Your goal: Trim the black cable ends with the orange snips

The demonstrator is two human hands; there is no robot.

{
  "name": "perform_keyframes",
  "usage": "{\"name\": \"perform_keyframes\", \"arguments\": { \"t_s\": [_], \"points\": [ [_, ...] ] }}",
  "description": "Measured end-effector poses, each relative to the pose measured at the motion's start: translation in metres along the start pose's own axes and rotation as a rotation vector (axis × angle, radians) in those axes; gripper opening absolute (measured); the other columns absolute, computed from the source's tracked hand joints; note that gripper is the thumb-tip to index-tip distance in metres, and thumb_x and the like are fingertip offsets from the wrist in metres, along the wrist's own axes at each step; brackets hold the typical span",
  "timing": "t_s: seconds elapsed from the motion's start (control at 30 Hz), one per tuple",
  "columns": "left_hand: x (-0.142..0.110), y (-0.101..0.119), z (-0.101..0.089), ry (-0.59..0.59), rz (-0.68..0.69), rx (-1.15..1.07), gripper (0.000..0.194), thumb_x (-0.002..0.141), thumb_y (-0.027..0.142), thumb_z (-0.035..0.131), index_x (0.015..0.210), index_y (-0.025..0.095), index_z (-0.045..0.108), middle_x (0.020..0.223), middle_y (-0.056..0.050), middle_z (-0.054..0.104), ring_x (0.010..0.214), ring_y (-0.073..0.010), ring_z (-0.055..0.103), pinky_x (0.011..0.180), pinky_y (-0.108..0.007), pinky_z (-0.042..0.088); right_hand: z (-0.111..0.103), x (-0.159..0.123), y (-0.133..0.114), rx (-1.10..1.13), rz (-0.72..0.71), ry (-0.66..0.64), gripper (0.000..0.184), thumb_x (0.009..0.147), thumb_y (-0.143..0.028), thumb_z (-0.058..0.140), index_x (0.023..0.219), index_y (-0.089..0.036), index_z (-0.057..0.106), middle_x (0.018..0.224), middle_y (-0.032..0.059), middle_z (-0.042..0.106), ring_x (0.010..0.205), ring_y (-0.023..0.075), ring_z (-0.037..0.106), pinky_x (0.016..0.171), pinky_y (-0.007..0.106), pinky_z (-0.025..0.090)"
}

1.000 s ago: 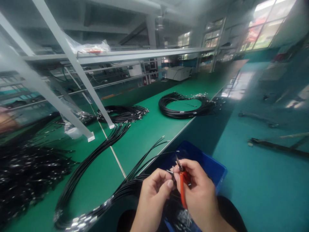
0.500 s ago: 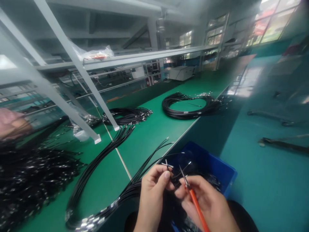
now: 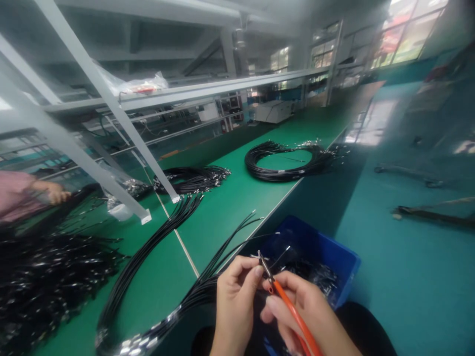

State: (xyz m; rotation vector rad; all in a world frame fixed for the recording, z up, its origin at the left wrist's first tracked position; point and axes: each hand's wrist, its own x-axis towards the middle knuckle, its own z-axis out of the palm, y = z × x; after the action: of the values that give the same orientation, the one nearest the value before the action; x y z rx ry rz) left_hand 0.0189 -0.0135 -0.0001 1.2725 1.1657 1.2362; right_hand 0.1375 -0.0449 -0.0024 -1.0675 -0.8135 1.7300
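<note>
My left hand [image 3: 235, 291] pinches the tip of a thin black wire [image 3: 230, 237] between thumb and fingers, low in the head view. My right hand [image 3: 304, 316] grips orange-handled cutters [image 3: 285, 306], whose metal jaws meet the wire tip right at my left fingertips. Below both hands sits a blue bin [image 3: 326, 252] holding wire scraps. The wire belongs to a long black bundle [image 3: 148, 257] lying across the green bench [image 3: 230, 207].
More black wire coils lie on the bench: one ring [image 3: 285, 160] far right, another [image 3: 193, 178] at mid bench, and a tangled heap [image 3: 44, 282] at left. White slanted frame struts [image 3: 122, 128] rise from the bench. Another person's sleeve and hand [image 3: 33, 195] show at far left.
The cutters' jaws have closed in from the right onto the wire tip held by my left fingers. The view has shifted slightly, and the other person's hand has come further in at left.
</note>
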Motion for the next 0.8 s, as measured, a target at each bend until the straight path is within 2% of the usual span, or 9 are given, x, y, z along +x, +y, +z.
{"name": "perform_keyframes", "arguments": {
  "t_s": [0.17,0.4,0.53,0.6,0.7,0.8],
  "points": [
    [0.000,-0.002,0.003,0.037,0.042,0.095,0.005,0.075,0.021,0.064,0.072,0.017,0.066,0.066,-0.001,0.062,0.061,-0.0156,0.057,0.058,-0.023,0.045,-0.003,0.005,0.007,-0.019,0.002,0.059,0.028,0.066,-0.031,0.070,0.083,-0.014,0.056,0.059,0.0040,0.067,0.026,0.0035,0.040,0.027,0.014,0.025],
    [0.000,-0.003,0.004,0.028,0.090,0.211,0.007,0.077,0.020,0.061,0.072,0.018,0.065,0.065,-0.001,0.062,0.060,-0.0163,0.057,0.058,-0.023,0.045,-0.006,0.008,0.014,-0.080,-0.027,0.111,0.024,0.066,-0.028,0.071,0.083,-0.015,0.060,0.059,0.0030,0.067,0.028,0.0037,0.039,0.027,0.014,0.023],
    [0.000,-0.006,0.004,0.032,0.110,0.265,0.008,0.079,0.021,0.060,0.072,0.018,0.064,0.065,0.000,0.061,0.062,-0.0164,0.057,0.059,-0.023,0.044,-0.011,0.007,0.013,-0.052,0.012,0.016,0.030,0.071,-0.039,0.068,0.085,-0.016,0.055,0.054,-0.0005,0.063,0.025,0.0036,0.038,0.026,0.013,0.024],
    [0.001,-0.007,0.003,0.027,0.099,0.258,0.008,0.079,0.022,0.059,0.075,0.018,0.064,0.065,0.000,0.061,0.061,-0.0158,0.057,0.059,-0.024,0.044,-0.015,0.005,0.012,-0.013,-0.017,-0.023,0.033,0.073,-0.045,0.066,0.084,-0.016,0.053,0.054,-0.0012,0.062,0.024,0.0026,0.038,0.026,0.013,0.025],
    [0.003,-0.008,0.003,0.036,0.064,0.203,0.006,0.079,0.023,0.060,0.077,0.018,0.064,0.067,0.001,0.061,0.060,-0.0154,0.057,0.058,-0.024,0.046,-0.021,0.002,0.010,0.018,-0.047,-0.060,0.036,0.072,-0.045,0.067,0.086,-0.016,0.053,0.055,-0.0006,0.063,0.025,0.0002,0.035,0.029,0.013,0.024],
    [0.003,-0.008,0.004,0.040,0.049,0.173,0.007,0.079,0.023,0.059,0.076,0.018,0.064,0.067,0.000,0.063,0.059,-0.0154,0.058,0.058,-0.024,0.047,-0.024,0.000,0.010,-0.019,0.030,-0.127,0.037,0.068,-0.042,0.071,0.083,-0.014,0.053,0.053,0.0010,0.063,0.027,-0.0011,0.031,0.030,0.012,0.022]
  ]
}}
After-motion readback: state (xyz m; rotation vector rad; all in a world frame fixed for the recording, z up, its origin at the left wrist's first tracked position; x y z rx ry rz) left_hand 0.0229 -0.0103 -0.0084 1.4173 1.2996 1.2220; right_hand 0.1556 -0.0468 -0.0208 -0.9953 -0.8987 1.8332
